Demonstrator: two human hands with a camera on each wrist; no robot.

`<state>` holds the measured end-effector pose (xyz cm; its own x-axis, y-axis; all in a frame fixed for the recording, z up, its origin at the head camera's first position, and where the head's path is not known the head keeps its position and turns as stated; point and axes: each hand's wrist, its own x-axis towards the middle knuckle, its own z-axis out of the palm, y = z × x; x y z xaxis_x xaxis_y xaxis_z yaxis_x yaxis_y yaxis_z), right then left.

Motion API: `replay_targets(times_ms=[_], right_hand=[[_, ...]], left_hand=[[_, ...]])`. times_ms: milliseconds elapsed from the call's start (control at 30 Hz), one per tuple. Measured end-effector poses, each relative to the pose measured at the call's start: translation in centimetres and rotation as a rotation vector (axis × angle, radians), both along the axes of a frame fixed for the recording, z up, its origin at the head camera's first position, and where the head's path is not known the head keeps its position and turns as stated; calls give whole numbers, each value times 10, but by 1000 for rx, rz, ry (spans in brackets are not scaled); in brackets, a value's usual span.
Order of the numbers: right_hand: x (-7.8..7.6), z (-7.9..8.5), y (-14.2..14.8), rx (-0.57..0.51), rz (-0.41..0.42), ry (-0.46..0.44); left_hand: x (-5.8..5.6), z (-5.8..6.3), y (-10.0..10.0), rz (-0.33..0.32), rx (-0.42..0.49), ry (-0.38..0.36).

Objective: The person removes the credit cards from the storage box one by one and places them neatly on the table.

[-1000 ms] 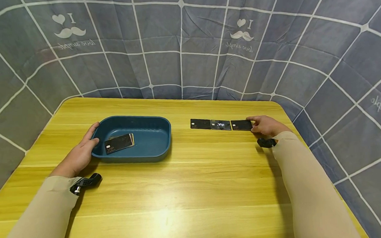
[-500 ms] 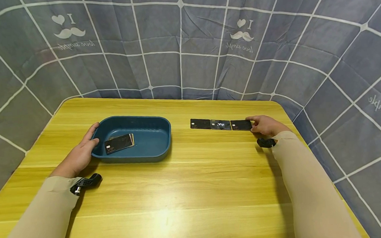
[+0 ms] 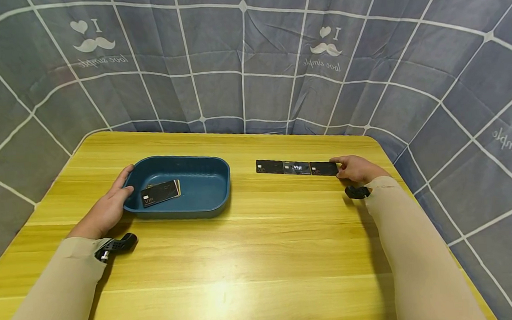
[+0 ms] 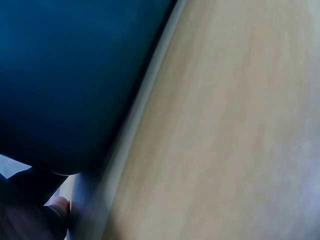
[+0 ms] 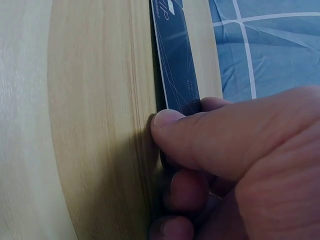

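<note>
Three dark cards lie edge to edge in a row on the table. My right hand point(image 3: 357, 169) pinches the right end of the rightmost black card point(image 3: 323, 168). In the right wrist view my thumb lies along one long edge of that black card point(image 5: 176, 60), with a fingertip at the opposite edge. Left of it lie a dark card marked "Vip" point(image 3: 296, 168) and another black card point(image 3: 269, 166). My left hand point(image 3: 106, 211) holds the left end of a blue plastic basin point(image 3: 202, 214), thumb at the rim. A small stack of cards point(image 3: 159, 193) lies inside the basin.
The yellow wooden table point(image 3: 244, 258) has a back edge just behind the basin and the row of cards. A grey checked curtain point(image 3: 214, 50) hangs behind and on both sides. Black wrist mounts point(image 3: 119, 242) stick out from both sleeves.
The rightmost card has shifted slightly left with my right hand, closing the small gap to the middle card. My left hand and the basin stay in place.
</note>
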<state>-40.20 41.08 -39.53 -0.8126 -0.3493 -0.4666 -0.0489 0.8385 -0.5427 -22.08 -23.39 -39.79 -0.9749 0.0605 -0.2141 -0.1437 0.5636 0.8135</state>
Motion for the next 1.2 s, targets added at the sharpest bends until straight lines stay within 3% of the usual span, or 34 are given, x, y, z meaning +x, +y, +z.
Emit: replay_targets(times_ms=[700, 1200], right_hand=[[-3, -6, 1, -6, -19, -17], [7, -2, -4, -2, -31, -19]], left_hand=[[1, 1, 1, -1, -8, 1], [3, 0, -3, -7, 16, -10]])
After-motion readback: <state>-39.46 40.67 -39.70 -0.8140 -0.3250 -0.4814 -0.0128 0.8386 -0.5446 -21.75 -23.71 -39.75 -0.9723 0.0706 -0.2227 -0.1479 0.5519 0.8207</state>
